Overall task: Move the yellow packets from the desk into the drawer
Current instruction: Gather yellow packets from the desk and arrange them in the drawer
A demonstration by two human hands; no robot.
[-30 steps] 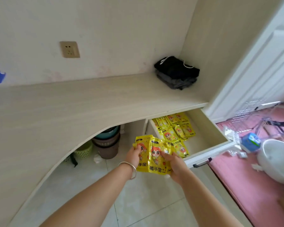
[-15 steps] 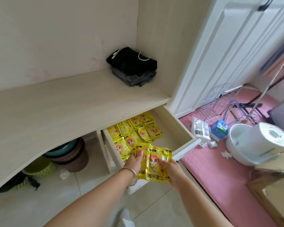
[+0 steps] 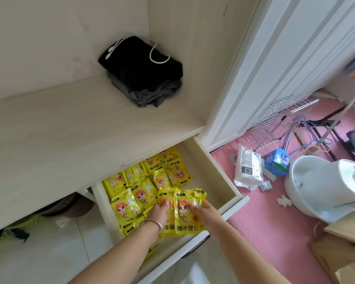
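The desk (image 3: 70,140) looks bare. Low in the frame, the left hand (image 3: 159,212) and right hand (image 3: 205,214) grip yellow packets (image 3: 184,214) over the drawer (image 3: 215,167). Slippery ones might slide off onto the floor.

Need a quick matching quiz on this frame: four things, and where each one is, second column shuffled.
Things:
1. folded black clothes
2. white basin
3. silver bracelet
4. held yellow packets

Places:
A. on the pink floor mat
B. over the open drawer, in both hands
C. back corner of the desk
D. left wrist

Pairs: 1-C, 2-A, 3-D, 4-B
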